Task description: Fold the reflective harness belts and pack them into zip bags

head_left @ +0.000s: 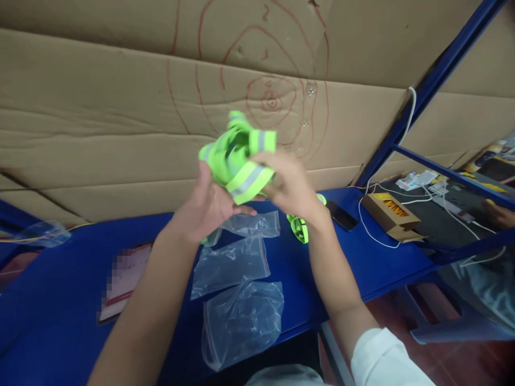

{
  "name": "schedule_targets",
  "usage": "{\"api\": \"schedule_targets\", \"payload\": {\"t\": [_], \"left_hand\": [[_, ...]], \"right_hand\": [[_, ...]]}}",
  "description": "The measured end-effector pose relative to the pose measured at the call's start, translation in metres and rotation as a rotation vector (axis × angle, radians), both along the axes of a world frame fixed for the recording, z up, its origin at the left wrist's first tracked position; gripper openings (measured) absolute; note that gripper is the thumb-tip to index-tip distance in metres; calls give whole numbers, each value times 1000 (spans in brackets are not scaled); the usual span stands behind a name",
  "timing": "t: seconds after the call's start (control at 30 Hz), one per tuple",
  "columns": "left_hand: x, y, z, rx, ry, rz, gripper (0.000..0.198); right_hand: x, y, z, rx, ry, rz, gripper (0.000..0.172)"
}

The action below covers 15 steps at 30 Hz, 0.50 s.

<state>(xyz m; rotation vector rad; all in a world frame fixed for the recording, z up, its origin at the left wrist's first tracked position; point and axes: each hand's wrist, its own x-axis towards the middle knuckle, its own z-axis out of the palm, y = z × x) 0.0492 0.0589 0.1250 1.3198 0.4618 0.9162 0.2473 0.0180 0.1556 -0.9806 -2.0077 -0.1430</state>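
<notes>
A bundle of neon yellow-green reflective strap (241,161) with silver stripes is held up above the table, in loose coils. My left hand (207,206) supports it from below on the left, thumb against its side and fingers stretched underneath. From the right, my right hand (289,182) grips the strap's edge, slightly blurred. Below my hands, several clear zip bags lie on the blue table, among them a middle bag (233,262) and a front bag (245,321). Another green strap bundle (298,229) rests beside my right forearm, partly hidden by it.
A dark phone (341,215) and an opened cardboard box (392,214) with orange-yellow contents lie on the right. White cables run near a blue metal frame (426,69). A printed sheet (126,281) is on the left. Cardboard (120,107) forms the back wall. Another person's hand (499,214) shows far right.
</notes>
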Motion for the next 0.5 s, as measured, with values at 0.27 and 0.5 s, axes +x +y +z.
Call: {"api": "schedule_targets", "payload": {"t": [0.27, 0.5], "left_hand": [[-4, 8, -4, -71, -235, 310, 47], [-6, 12, -7, -78, -292, 489, 57]], "right_hand": [[18, -15, 0, -516, -154, 293, 41], [33, -17, 13, 106, 564, -193, 18]]}}
